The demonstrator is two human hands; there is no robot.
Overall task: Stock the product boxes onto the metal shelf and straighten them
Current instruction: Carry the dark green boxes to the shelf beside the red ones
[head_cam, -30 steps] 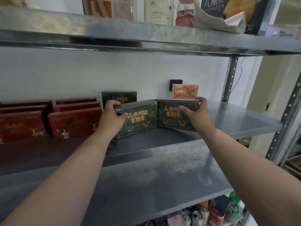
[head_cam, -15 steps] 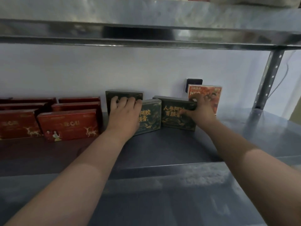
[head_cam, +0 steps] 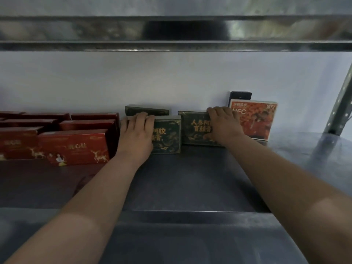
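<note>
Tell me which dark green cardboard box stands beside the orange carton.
The rightmost dark green box, held by the right hand, left of the orange carton. The front green box under the left hand and the one behind stand further left.

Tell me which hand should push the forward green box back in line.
Left: the left hand grips the top edge of the forward green box, while the right hand holds the neighbouring green box.

Deer boxes (head_cam: 76, 147) left, two lettered boxes (head_cam: 167, 136) centre, NFC box (head_cam: 255, 121) right, on shelf (head_cam: 190, 187).
</note>
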